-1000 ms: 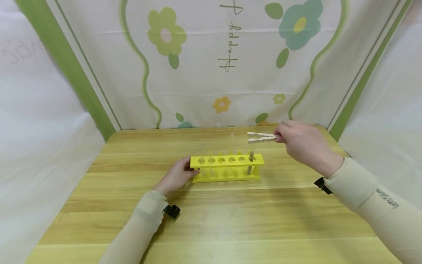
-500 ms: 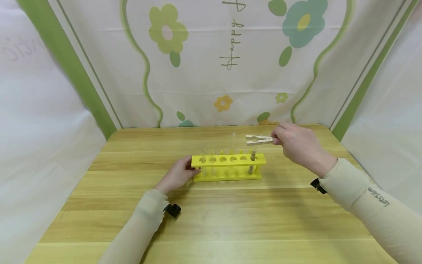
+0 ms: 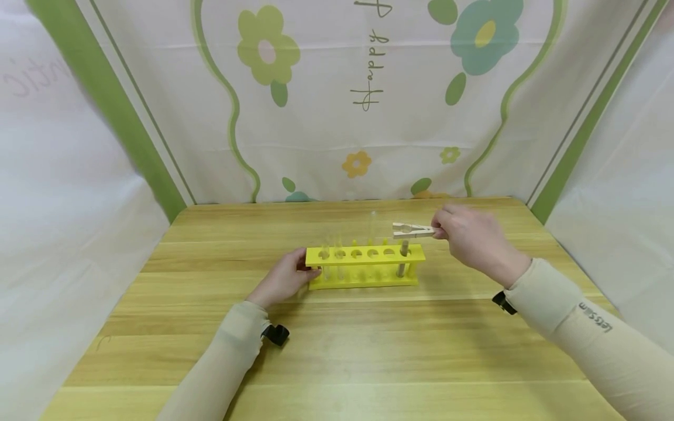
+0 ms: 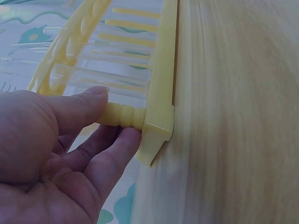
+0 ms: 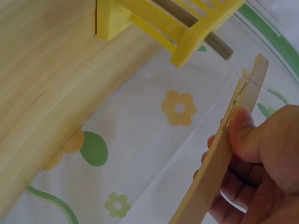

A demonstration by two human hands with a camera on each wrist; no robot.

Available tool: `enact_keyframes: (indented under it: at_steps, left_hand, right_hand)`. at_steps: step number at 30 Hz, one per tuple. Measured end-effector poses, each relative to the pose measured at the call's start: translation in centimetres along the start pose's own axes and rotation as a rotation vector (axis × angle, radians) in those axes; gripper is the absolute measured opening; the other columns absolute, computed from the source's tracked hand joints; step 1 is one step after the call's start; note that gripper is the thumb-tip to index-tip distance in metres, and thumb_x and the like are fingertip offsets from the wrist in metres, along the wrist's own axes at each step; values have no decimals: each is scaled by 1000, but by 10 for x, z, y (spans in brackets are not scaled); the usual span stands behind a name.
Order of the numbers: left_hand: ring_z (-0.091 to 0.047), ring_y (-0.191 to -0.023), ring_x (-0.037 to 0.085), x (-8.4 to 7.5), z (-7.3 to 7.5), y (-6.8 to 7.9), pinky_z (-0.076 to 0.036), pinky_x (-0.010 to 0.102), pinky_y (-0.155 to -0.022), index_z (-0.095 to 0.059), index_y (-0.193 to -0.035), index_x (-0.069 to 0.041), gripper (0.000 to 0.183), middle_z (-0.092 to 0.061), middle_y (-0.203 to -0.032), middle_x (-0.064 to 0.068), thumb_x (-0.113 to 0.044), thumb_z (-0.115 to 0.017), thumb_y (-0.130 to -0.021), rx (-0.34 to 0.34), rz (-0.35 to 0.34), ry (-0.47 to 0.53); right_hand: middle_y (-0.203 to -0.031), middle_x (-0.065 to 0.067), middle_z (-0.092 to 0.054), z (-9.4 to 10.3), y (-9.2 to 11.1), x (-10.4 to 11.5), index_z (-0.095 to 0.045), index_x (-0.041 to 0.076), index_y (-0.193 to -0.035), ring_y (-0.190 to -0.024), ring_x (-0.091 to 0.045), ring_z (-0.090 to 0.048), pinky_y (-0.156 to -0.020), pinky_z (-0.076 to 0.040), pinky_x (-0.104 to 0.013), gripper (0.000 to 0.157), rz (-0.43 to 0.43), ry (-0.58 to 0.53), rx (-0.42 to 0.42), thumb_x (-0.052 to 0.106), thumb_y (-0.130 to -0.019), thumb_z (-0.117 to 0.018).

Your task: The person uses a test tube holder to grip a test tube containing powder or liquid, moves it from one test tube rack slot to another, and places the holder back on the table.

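On the wooden table stands a yellow test tube rack [image 3: 363,255]. My left hand [image 3: 284,278] grips its left end; the left wrist view shows thumb and fingers around the ridged end post [image 4: 125,115]. A wooden test tube clamp [image 3: 413,231] is held by my right hand [image 3: 471,240], the thumb pressing its side in the right wrist view. The clamp's front end overlaps the clear upper part of a test tube [image 3: 402,269] in the rack's rightmost hole. Dark grey matter [image 5: 219,45] fills the lower part of that tube.
Two clear test tubes [image 3: 339,240] stand in the rack's left holes. Another clear tube [image 3: 372,227] rises behind the rack's middle, near the yellow pegs. Behind the wooden table [image 3: 337,351] hangs a flowered white cloth [image 3: 310,117]; more white cloth encloses both sides.
My right hand has come down and a little left with the clamp, lowering it along the rightmost tube. My left hand keeps its grip on the rack. The head view has shifted slightly.
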State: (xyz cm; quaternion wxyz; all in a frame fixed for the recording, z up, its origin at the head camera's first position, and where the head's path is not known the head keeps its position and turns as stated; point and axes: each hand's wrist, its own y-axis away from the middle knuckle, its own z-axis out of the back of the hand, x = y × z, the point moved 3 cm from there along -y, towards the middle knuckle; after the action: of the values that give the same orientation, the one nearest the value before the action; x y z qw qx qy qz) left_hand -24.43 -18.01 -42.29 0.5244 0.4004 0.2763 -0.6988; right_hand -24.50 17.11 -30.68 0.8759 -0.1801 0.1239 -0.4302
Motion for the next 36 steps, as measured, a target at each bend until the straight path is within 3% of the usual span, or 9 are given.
enact_keyframes:
  at_steps: [21,36]
  left_hand:
    - [-61,-101,18,-1,0,1,-52,34,-83,-62,-118,-16,23,-65,-113,-1,-15,-68,-96,-2,5,1]
    - [-61,-101,18,-4,0,2,-52,35,-83,-62,-117,-16,22,-65,-112,-1,-15,-68,-96,-13,12,-11]
  right_hand:
    - [-80,-2,-60,-27,15,4,-67,6,-86,-70,-20,-60,-49,-49,-32,10,-28,-20,85,9,-87,-77]
    - [-81,-2,-61,-27,20,8,-68,6,-87,-69,-21,-60,-55,-51,-34,10,-20,-43,105,10,-87,-77]
